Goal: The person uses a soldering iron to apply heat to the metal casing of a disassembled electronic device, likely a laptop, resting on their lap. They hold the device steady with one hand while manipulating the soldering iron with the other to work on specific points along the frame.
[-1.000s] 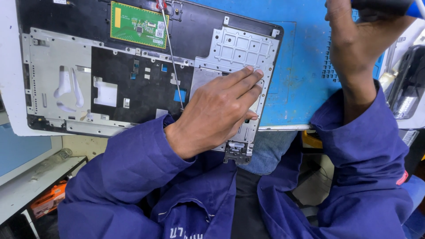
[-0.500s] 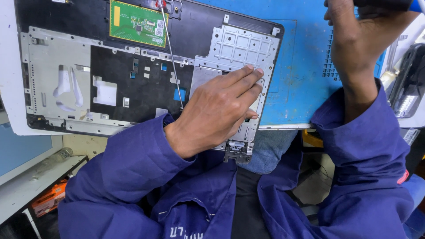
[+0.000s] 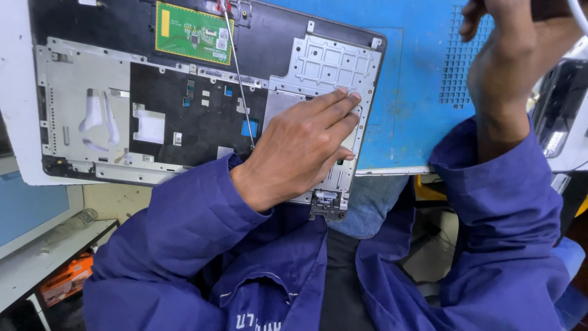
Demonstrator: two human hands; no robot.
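Observation:
An opened laptop shell (image 3: 184,122) lies inside-up, partly on a blue mat (image 3: 416,92). It carries a green circuit board (image 3: 193,34) at its top and a silver metal plate (image 3: 324,61) on its right. My left hand (image 3: 300,147) rests flat on that plate, fingers together and pointing up-right. A thin screwdriver (image 3: 239,79) with a red handle lies across the shell, just left of this hand. My right hand (image 3: 508,55) is raised at the upper right. Its fingers curl around a dark tool handle (image 3: 548,6) that the frame's top edge cuts off.
A black device (image 3: 560,104) with a white casing sits at the right edge. The shell's hinge (image 3: 327,205) hangs over the table's front edge above my lap. Lower left, a shelf holds a clear bottle (image 3: 67,227) and an orange box (image 3: 64,279).
My right hand has lifted a little, so the blue end of its tool has left the frame. My left hand stays pressed on the metal plate.

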